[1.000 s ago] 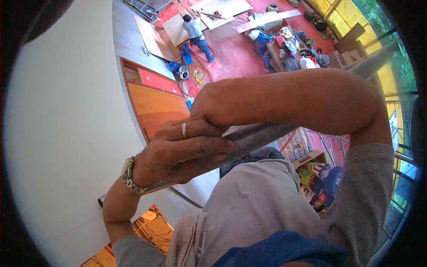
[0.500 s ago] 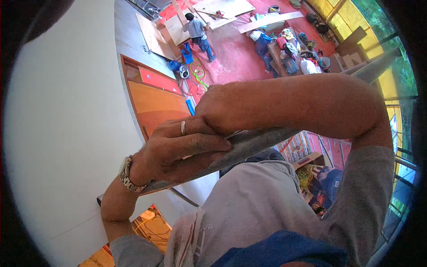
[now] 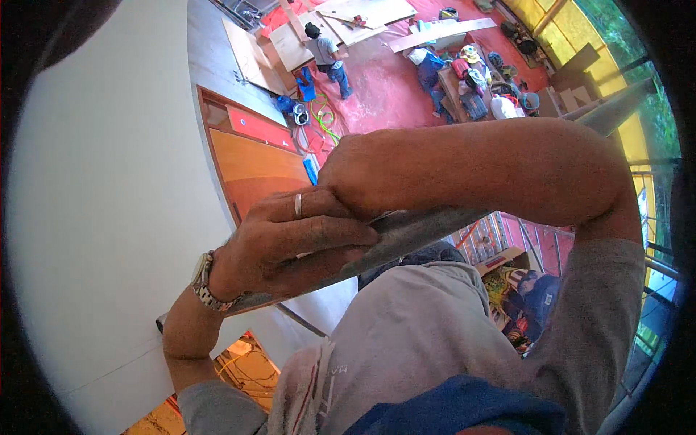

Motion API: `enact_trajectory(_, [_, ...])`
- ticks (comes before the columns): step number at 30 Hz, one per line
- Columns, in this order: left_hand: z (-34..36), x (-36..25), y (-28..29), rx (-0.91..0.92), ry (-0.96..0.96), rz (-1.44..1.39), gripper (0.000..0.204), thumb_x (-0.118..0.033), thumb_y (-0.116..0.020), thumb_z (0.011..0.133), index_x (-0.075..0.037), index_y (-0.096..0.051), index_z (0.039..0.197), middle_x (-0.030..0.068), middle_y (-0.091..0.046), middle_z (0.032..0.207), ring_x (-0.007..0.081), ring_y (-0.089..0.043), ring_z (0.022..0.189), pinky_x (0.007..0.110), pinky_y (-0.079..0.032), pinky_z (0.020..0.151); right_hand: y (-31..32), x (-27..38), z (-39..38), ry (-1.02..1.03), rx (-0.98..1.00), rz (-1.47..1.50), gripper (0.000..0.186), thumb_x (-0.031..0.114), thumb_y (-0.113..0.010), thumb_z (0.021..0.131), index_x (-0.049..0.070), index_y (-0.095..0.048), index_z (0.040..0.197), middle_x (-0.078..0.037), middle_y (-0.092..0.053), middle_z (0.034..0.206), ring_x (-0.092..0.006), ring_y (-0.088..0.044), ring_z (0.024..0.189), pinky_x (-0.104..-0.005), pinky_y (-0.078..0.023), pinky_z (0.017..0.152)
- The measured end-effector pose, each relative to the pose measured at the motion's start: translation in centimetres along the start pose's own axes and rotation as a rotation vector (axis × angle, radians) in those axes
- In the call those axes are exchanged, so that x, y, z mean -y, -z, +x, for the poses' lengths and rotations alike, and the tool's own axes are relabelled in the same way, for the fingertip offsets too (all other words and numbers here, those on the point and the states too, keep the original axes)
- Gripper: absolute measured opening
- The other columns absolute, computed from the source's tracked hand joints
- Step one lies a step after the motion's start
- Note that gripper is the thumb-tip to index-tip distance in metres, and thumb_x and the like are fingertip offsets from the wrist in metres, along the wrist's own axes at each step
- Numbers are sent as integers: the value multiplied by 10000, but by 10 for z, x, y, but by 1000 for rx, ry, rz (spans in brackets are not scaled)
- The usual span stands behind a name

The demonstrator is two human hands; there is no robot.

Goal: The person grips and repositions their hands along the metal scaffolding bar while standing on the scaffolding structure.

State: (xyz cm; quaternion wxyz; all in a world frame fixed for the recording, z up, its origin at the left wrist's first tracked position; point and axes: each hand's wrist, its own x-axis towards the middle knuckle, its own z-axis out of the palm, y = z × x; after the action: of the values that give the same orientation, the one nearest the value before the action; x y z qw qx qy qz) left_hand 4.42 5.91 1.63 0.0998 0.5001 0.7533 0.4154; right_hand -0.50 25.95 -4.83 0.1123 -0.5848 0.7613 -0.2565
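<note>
My left hand (image 3: 301, 235), with a ring on one finger and a metal-banded watch (image 3: 206, 281) on the wrist, rests on a grey pole (image 3: 420, 233). Its fingers are stretched out along the pole rather than wrapped round it. From the right, my right forearm (image 3: 478, 163) crosses above the pole and reaches my left hand. My right hand (image 3: 348, 168) bends down at the wrist over the left fingers, and its own fingers are hidden. The pole slants from the lower left, beneath both arms, to the upper right.
A pale wall (image 3: 109, 196) fills the left. Far below, a co-worker (image 3: 324, 54) stands beside large boards (image 3: 388, 11) on a red-covered floor (image 3: 373, 90). Bags and clothes (image 3: 471, 76) are heaped at right. An open carton (image 3: 500, 261) stands below the pole, near a metal frame.
The co-worker's head and upper body have shifted slightly. My arms and the pole stay almost where they were.
</note>
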Motion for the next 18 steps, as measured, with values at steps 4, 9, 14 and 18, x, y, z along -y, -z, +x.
enact_trajectory(4, [-3, 3, -2, 8, 1, 13, 302, 6, -833, 799, -32, -759, 1089, 102, -713, 934, 240, -723, 789, 353, -568, 674, -4, -1, 5, -9, 5, -12, 220, 256, -656, 875, 73, -778, 869, -202, -728, 818, -382, -730, 760, -518, -572, 696])
enact_trajectory(9, [-4, 3, -2, -5, -9, 18, 305, 2, -832, 798, -35, -756, 1091, 102, -713, 940, 240, -719, 776, 349, -566, 664, -6, -4, 8, -21, 4, 48, 226, 265, -650, 882, 78, -777, 870, -206, -724, 814, -388, -728, 762, -525, -570, 696])
enact_trajectory(14, [-5, 3, -1, -11, -2, 1, 291, -7, -832, 802, -33, -758, 1082, 96, -708, 930, 233, -719, 776, 346, -565, 657, -8, -6, 8, 31, -68, 90, 211, 243, -663, 871, 60, -769, 863, -203, -724, 805, -388, -727, 757, -523, -571, 686])
enact_trajectory(18, [-4, 2, 2, 10, 10, 12, 280, -11, -830, 806, -33, -759, 1076, 96, -709, 934, 230, -719, 774, 346, -565, 654, -4, -5, 8, -38, 24, 64, 181, 216, -677, 855, 59, -768, 847, -201, -724, 800, -383, -727, 749, -522, -570, 671])
